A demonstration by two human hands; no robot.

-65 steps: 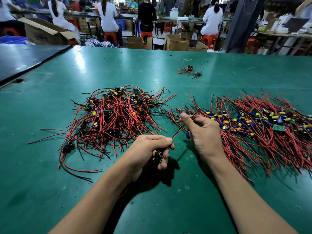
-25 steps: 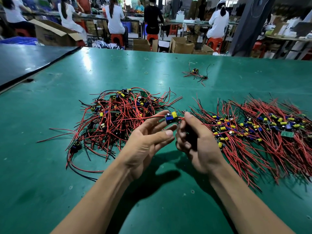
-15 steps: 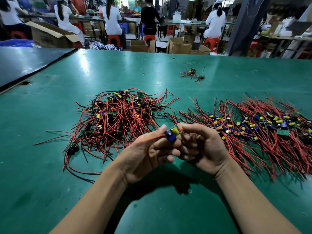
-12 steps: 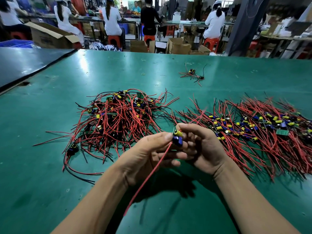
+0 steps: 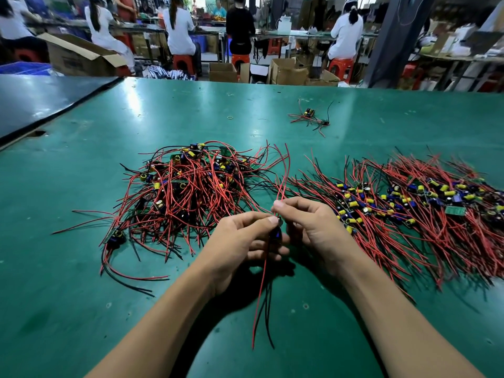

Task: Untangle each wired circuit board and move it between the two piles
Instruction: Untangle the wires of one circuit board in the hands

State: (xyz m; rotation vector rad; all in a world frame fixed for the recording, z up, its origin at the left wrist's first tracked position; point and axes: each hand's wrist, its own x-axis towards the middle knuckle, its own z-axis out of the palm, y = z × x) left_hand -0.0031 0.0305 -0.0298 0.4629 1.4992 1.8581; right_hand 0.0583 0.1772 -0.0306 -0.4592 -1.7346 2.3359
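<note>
Half a second earlier the wired circuit board [image 5: 276, 233] had sat on top of the fingertips with its yellow and blue parts showing and one red lead trailing down to the left. By this moment it had turned and sunk between the two hands, and its leads ran both up and down.

The board sat above the middle of the workbench [image 5: 81, 296], nearer the front edge than the far one. The left hand [image 5: 240, 246] pinched it between thumb and curled fingers. The right hand [image 5: 313, 227], just beside it, pinched the upper red leads [image 5: 278, 196] between thumb and forefinger. The board itself looked small and dark with a glint of blue, mostly hidden by the fingers. A red and a black lead [image 5: 259, 296] hung from it toward the front edge.

To the left lay the tangled pile [image 5: 185, 186], its leads looping in every direction. To the right, reaching the right edge, the combed pile [image 5: 409, 208] had its boards in a band and its leads fanned out. A stray board [image 5: 309, 115] and a rubber band [image 5: 230, 117] lay toward the far edge. Beyond it sat workers [image 5: 177, 25] on red stools among cardboard boxes [image 5: 79, 57].
</note>
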